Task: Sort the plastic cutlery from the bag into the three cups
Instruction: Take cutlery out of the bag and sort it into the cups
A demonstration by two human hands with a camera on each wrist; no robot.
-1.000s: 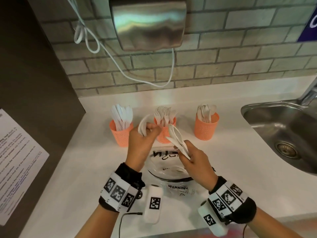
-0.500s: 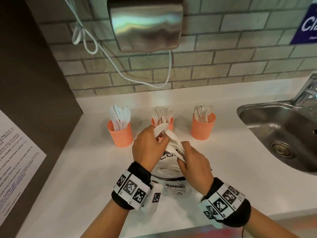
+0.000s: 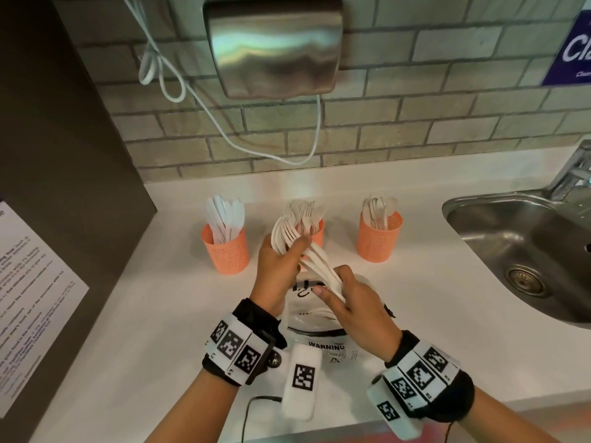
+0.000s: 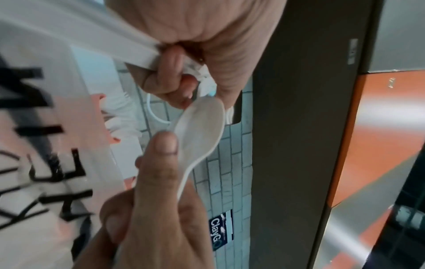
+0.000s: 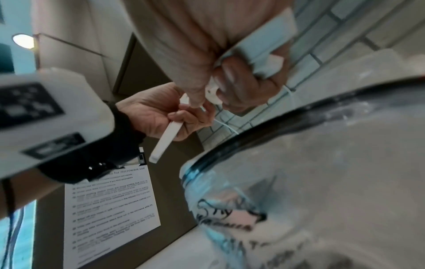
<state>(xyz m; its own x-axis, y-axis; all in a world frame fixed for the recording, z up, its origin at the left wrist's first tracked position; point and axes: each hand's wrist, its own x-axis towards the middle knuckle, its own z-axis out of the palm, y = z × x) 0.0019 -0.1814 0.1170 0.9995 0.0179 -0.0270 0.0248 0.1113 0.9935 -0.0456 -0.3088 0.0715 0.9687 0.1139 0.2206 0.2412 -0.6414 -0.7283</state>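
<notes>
Three orange cups stand in a row: the left cup [image 3: 225,254] holds knives, the middle cup [image 3: 318,233] forks, the right cup [image 3: 379,243] spoons. My right hand [image 3: 340,284] grips the handles of a bundle of white cutlery [image 3: 315,262] above the clear bag [image 3: 323,327]. My left hand [image 3: 289,251] holds a white spoon [image 4: 200,127] between thumb and fingers and meets the fork heads of the bundle. In the right wrist view the right hand [image 5: 232,87] is curled round the handles [image 5: 264,52], and the left hand's spoon handle [image 5: 164,143] sticks out below.
A steel sink [image 3: 524,251] with a tap lies to the right. A hand dryer [image 3: 275,46] with a white cable hangs on the brick wall. A dark panel with a printed sheet [image 3: 28,302] borders the counter on the left.
My hands have come together. The left hand moved right with its spoon to the fork heads of the bundle held by my right hand.
</notes>
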